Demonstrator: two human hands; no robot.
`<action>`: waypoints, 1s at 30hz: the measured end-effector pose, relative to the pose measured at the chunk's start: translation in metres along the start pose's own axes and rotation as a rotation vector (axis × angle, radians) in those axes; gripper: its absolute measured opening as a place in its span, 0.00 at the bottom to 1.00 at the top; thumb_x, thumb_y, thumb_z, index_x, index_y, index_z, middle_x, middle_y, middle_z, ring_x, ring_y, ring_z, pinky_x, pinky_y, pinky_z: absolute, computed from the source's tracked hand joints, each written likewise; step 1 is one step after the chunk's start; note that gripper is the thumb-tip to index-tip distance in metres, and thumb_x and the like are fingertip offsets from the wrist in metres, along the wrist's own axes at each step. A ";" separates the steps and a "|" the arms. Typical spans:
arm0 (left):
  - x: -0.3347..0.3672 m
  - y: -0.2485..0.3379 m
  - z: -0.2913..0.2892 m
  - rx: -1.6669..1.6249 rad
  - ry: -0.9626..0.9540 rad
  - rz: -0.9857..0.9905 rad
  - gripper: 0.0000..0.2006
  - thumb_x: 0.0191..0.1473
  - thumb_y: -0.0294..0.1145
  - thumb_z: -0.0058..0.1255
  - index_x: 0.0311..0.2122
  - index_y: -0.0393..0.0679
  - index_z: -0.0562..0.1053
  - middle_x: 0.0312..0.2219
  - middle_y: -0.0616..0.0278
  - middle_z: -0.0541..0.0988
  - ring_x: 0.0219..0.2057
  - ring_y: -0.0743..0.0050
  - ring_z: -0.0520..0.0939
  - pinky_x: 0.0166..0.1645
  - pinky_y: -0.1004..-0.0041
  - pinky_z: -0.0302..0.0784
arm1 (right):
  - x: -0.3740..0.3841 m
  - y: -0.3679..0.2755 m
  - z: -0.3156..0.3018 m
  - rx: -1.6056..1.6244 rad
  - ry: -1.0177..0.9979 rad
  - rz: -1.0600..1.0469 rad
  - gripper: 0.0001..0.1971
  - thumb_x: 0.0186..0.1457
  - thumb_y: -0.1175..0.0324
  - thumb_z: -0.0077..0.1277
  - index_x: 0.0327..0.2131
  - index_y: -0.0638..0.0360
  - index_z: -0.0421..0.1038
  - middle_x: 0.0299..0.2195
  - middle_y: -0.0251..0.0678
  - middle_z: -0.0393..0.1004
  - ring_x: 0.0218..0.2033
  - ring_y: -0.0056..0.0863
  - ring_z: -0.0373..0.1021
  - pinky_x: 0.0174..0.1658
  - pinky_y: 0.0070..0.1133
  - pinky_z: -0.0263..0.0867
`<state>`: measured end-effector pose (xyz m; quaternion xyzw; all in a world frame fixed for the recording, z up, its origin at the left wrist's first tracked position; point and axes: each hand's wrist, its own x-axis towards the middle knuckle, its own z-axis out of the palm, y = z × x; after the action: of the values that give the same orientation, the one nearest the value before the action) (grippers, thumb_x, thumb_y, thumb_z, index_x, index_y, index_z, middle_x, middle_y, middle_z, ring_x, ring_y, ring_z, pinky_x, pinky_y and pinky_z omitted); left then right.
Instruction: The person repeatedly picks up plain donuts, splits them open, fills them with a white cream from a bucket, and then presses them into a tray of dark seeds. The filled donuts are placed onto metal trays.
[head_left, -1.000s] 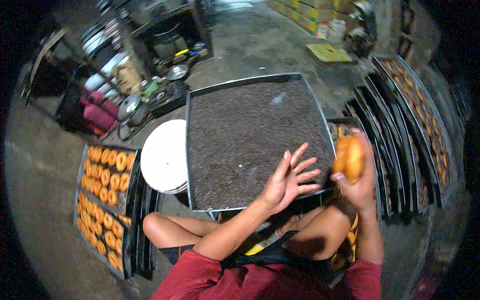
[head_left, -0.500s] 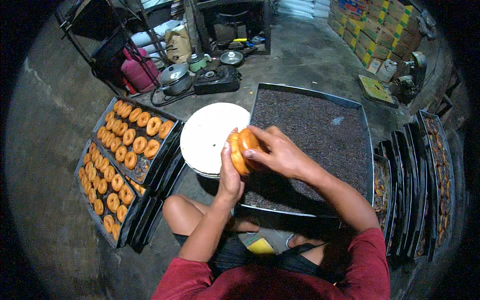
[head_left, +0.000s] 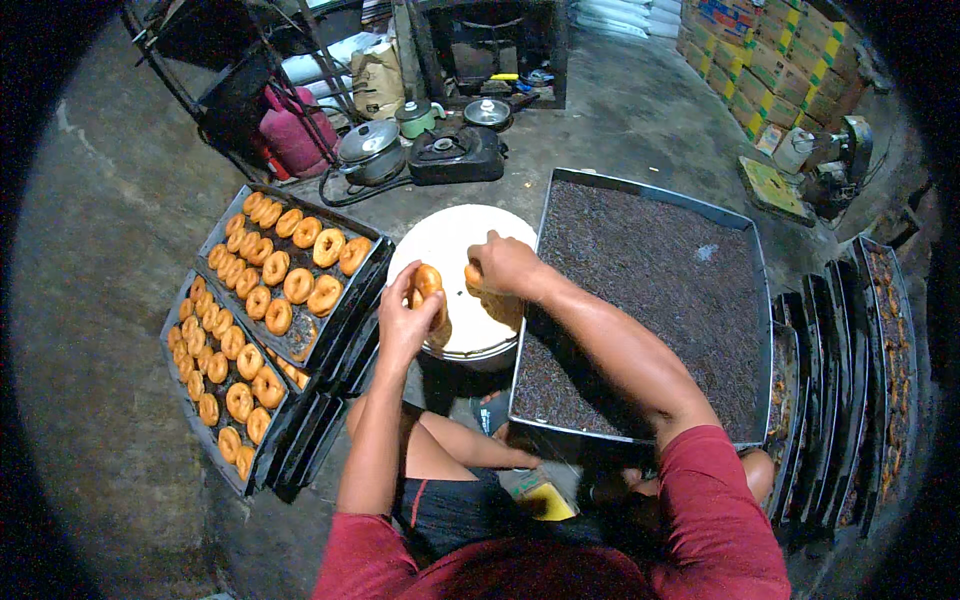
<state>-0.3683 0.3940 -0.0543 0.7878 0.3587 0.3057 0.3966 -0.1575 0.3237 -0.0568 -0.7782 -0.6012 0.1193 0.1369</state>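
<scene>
In my left hand [head_left: 402,322] a golden ring doughnut [head_left: 428,282] is gripped upright, over the near left part of a round tub [head_left: 455,225] with a smooth white top. My right hand [head_left: 508,266] pinches another doughnut [head_left: 473,276] low over the middle of that white surface. My fingers partly cover it, and whether it touches the white is hard to tell. Right of the tub lies a large rectangular metal tray [head_left: 764,300] filled with dark brown sprinkles [head_left: 650,290].
Two stacks of black trays stand at the left, their top trays holding rows of doughnuts [head_left: 298,286]. Several trays [head_left: 868,380] lean on edge at the right. Farther back are a gas stove [head_left: 456,155], a lidded pot [head_left: 370,152], a pink gas cylinder [head_left: 298,132] and stacked cartons [head_left: 775,65].
The two doughnuts, held together before, are now apart, one in each hand. My right hand has moved from the tray's edge onto the tub; my left has shifted left.
</scene>
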 end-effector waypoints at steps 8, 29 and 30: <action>0.030 -0.004 0.018 0.447 -0.226 0.121 0.26 0.44 0.36 0.60 0.52 0.46 0.75 0.41 0.42 0.77 0.42 0.41 0.79 0.49 0.57 0.77 | -0.077 0.029 -0.083 1.263 0.163 0.097 0.30 0.52 0.63 0.59 0.58 0.56 0.65 0.48 0.38 0.74 0.43 0.25 0.73 0.39 0.24 0.72; -0.082 0.157 0.117 -1.234 -0.691 -0.205 0.29 0.63 0.39 0.48 0.65 0.43 0.57 0.57 0.55 0.69 0.56 0.63 0.73 0.56 0.63 0.75 | -0.272 0.011 -0.109 0.459 0.799 0.147 0.25 0.53 0.69 0.57 0.56 0.56 0.69 0.57 0.48 0.66 0.58 0.42 0.65 0.57 0.32 0.66; -0.086 0.162 0.124 -1.243 -0.670 -0.212 0.28 0.62 0.38 0.49 0.64 0.44 0.58 0.56 0.56 0.69 0.54 0.63 0.75 0.54 0.64 0.77 | -0.279 0.016 -0.107 0.648 0.736 0.102 0.26 0.57 0.67 0.54 0.59 0.56 0.66 0.56 0.44 0.68 0.56 0.35 0.67 0.55 0.31 0.68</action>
<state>-0.2690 0.2052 0.0035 0.4284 0.0517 0.1550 0.8887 -0.1754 0.0421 0.0436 -0.7144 -0.4061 0.0238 0.5693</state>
